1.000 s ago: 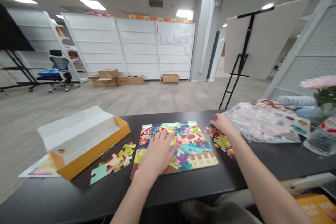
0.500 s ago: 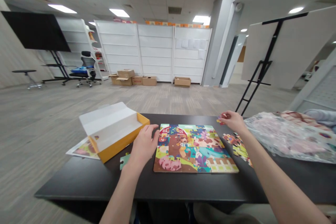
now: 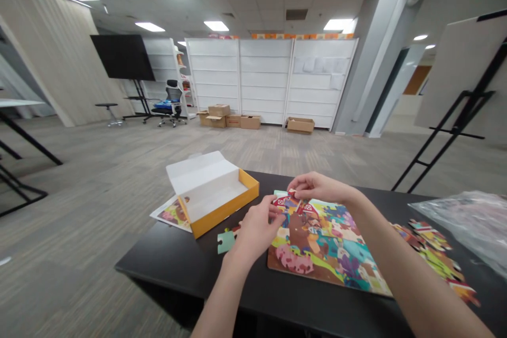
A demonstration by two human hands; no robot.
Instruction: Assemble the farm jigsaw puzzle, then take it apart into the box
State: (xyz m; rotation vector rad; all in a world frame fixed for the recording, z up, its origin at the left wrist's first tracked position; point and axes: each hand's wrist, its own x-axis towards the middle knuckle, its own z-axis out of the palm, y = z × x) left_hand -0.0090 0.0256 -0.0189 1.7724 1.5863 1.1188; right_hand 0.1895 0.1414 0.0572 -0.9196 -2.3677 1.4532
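A farm-scene jigsaw puzzle point(image 3: 317, 253) lies in its flat board on the black table, mostly filled with colourful pieces. Over its upper left part, by the red barn, my right hand point(image 3: 322, 188) pinches a small red puzzle piece point(image 3: 292, 193), partly covered by the fingers. At the board's left edge rests my left hand point(image 3: 257, 227), fingers curved and apart, with nothing seen in them. A pale green loose piece point(image 3: 225, 242) lies left of that hand. More loose pieces point(image 3: 439, 256) are heaped right of the board, partly behind my right forearm.
An open yellow box point(image 3: 225, 214) with a white inside stands at the table's back left, on top of a printed picture sheet point(image 3: 172, 213). A clear plastic bag point(image 3: 467, 227) lies at the right. Beyond the table are cardboard boxes point(image 3: 217, 116) and a stand point(image 3: 455, 132).
My right hand has moved left with the puzzle piece, from beyond the board's right corner to its upper left. My left hand stays by the left edge. The view has turned left.
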